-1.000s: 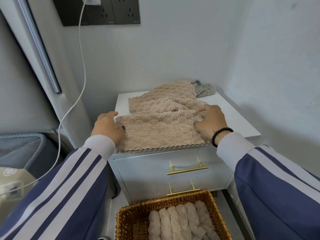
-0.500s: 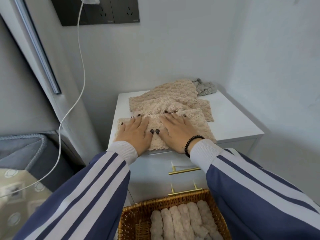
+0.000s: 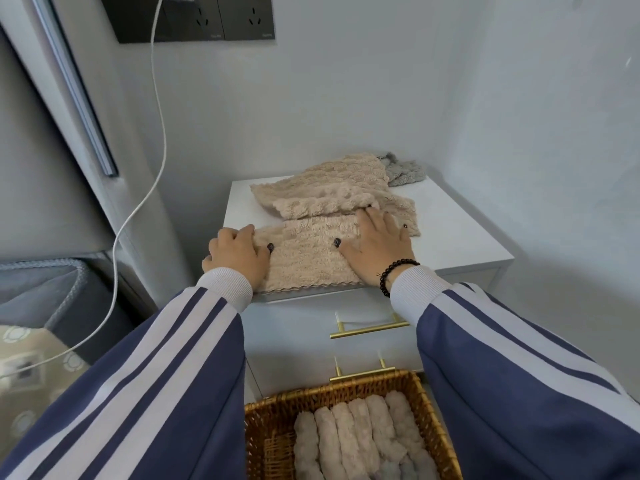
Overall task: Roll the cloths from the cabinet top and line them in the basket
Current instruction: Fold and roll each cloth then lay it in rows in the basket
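Note:
A folded beige cloth [image 3: 308,258] lies along the front edge of the white cabinet top [image 3: 457,237]. My left hand [image 3: 239,258] grips its left end, thumb on top and fingers curled round the edge. My right hand [image 3: 377,251] lies flat on its right part with fingers spread. Behind it lie more beige cloths [image 3: 325,192], unrolled, and a grey cloth [image 3: 403,171] at the back. On the floor below stands the wicker basket [image 3: 263,410] with several rolled cloths [image 3: 356,434] lined side by side.
Two drawers with gold handles [image 3: 367,329] face me under the cabinet top. A white cable [image 3: 152,174] hangs from a wall socket at the left. A grey fabric bin [image 3: 52,289] stands at the far left. Walls close in behind and to the right.
Both hands lay flat side by side on the cloth's middle. Now they have slid apart: the left to its left end, curling round the edge, the right to its right part.

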